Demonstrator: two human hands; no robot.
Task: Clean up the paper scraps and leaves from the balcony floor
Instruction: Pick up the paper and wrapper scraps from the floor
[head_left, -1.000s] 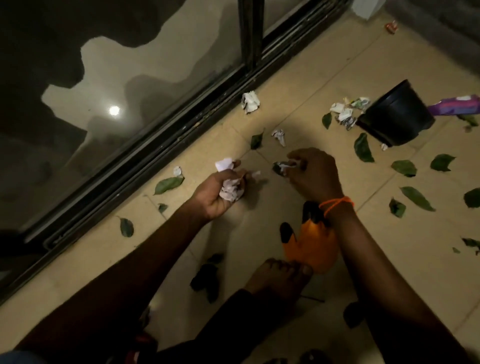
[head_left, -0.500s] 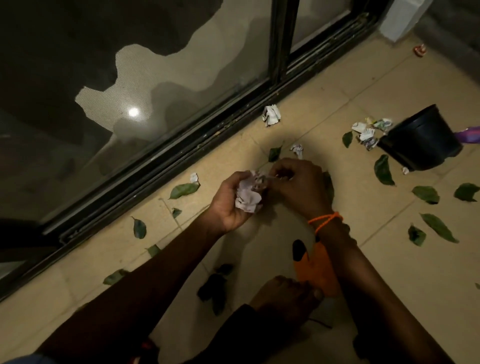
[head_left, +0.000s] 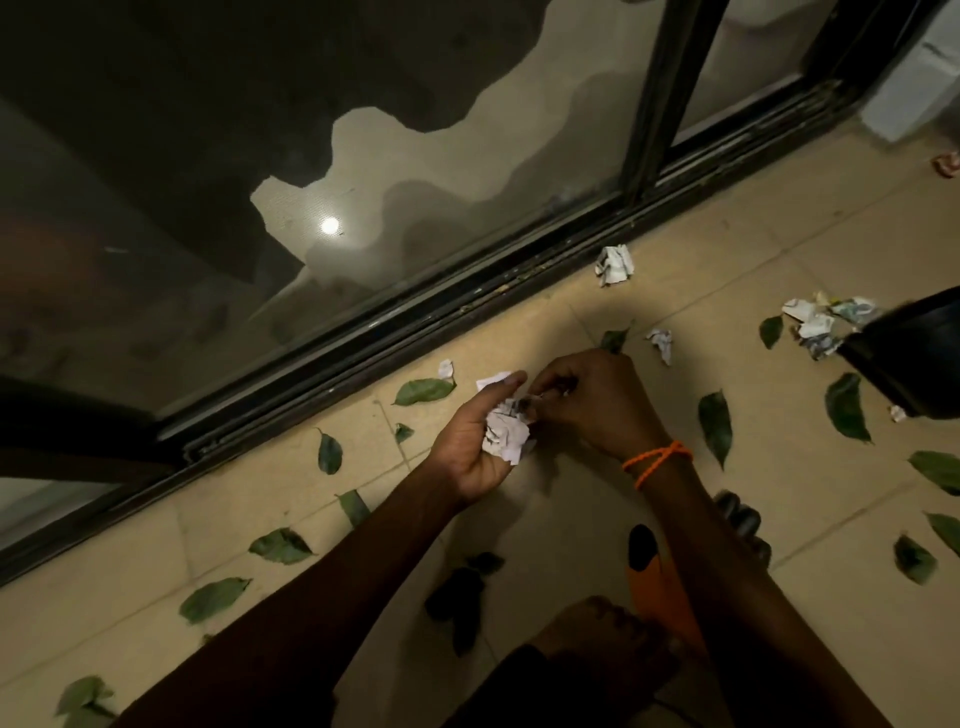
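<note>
My left hand (head_left: 470, 447) lies palm up above the tiled floor and holds a wad of crumpled paper scraps (head_left: 505, 432). My right hand (head_left: 592, 402) meets it from the right, its curled fingertips pinching a small scrap at the wad. Loose paper lies on the floor: a crumpled ball (head_left: 614, 265) by the door track, a small scrap (head_left: 661, 343) past my right hand, and a heap of scraps (head_left: 818, 325) beside the black pot (head_left: 914, 358). Green leaves lie scattered, among them a leaf (head_left: 423, 391) left of my hands and a leaf (head_left: 716, 426) to the right.
A dark sliding-door track (head_left: 467, 306) with glass behind it runs diagonally along the floor's far edge. An orange and black object (head_left: 654, 582) and my bare foot (head_left: 597, 634) are under my right forearm. A white block (head_left: 914, 83) stands in the far right corner.
My right hand picked a scrap off the floor and brought it to the wad in my left hand. My left hand turned palm up. The view shifted left, showing more leaves.
</note>
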